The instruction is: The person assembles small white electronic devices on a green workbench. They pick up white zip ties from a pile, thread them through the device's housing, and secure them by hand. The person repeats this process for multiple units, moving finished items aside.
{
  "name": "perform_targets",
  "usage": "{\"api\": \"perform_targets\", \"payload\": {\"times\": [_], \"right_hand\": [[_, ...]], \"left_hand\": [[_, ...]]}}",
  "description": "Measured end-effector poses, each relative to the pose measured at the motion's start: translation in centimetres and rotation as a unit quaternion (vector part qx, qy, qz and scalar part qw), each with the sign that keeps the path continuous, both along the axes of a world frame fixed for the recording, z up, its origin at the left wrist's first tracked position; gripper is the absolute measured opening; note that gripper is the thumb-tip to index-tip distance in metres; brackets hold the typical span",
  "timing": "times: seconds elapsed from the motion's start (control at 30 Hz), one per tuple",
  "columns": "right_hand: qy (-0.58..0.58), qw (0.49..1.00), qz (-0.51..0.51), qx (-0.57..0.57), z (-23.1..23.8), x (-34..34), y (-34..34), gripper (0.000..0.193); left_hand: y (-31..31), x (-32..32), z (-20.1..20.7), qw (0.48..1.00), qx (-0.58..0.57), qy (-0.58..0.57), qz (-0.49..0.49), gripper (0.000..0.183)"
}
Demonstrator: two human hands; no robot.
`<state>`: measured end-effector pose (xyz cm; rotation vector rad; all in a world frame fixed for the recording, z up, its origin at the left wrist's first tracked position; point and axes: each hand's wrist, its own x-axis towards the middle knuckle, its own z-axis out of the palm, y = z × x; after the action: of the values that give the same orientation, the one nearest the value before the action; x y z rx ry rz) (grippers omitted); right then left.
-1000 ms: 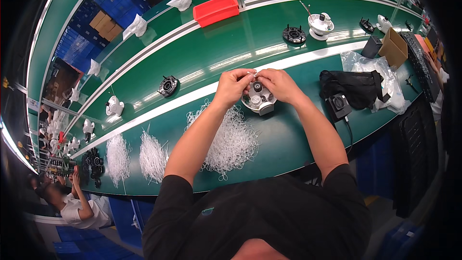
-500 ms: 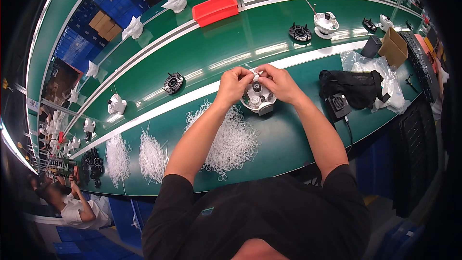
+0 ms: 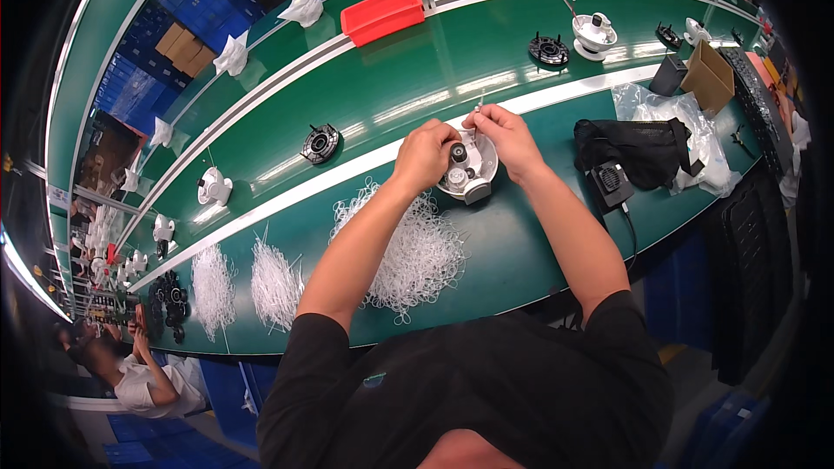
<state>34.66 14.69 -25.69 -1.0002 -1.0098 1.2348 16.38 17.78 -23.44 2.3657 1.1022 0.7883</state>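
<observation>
A white bowl-shaped plastic housing (image 3: 483, 165) stands on the green bench in front of me, with a black knob-like part (image 3: 458, 154) and a clear round part inside it. My left hand (image 3: 424, 156) has its fingers curled over the housing's left rim, close to the black part. At the far right rim, the thumb and fingers of my right hand (image 3: 506, 135) pinch a thin pale lead (image 3: 480, 102) that sticks up from the housing. To the left of the housing lies a large heap of looped white cable ties or wires (image 3: 413, 252); exactly which is unclear.
Two smaller white bundles (image 3: 274, 287) and black parts (image 3: 168, 300) lie farther left. Beyond the bench, a green conveyor carries black ring parts (image 3: 321, 144) and white housings (image 3: 595, 35). A red tray (image 3: 382, 16) stands behind it. At right are a black bag (image 3: 632, 152) and an open carton (image 3: 709, 76).
My hands have moved apart: the left down onto the housing's left rim, the right slightly up and right with the lead. Parts on the conveyor have shifted right.
</observation>
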Motion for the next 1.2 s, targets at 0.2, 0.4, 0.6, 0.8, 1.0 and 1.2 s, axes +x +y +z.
{"api": "perform_targets", "payload": {"times": [0.2, 0.4, 0.6, 0.8, 1.0, 1.2], "right_hand": [[-0.121, 0.991, -0.021, 0.052, -1.4, 1.5, 0.1, 0.019], [-0.436, 0.887, 0.002, 0.152, 1.6, 0.9, -1.4, 0.017], [-0.534, 0.809, -0.018, 0.244, 0.8, 1.4, -0.9, 0.014], [-0.484, 0.844, -0.001, 0.232, -0.3, 2.5, -0.7, 0.021], [-0.122, 0.979, -0.149, 0.067, -3.0, 3.1, -0.8, 0.034], [-0.154, 0.972, -0.174, 0.041, -5.4, 3.0, 0.0, 0.034]], "left_hand": [[-0.5, 0.0, 0.3, 0.996, 0.041, 0.074, 0.01, 0.017], [-0.2, -0.1, -0.4, 0.998, 0.034, 0.043, 0.017, 0.013], [-0.6, -0.1, 0.0, 0.993, 0.1, 0.05, 0.032, 0.008], [-0.4, 0.0, -0.3, 0.993, 0.055, 0.054, 0.088, 0.012], [0.8, -1.9, -0.5, 0.992, -0.07, 0.016, 0.102, 0.029], [2.5, -3.5, -0.6, 0.932, -0.352, -0.074, 0.046, 0.027]]}}
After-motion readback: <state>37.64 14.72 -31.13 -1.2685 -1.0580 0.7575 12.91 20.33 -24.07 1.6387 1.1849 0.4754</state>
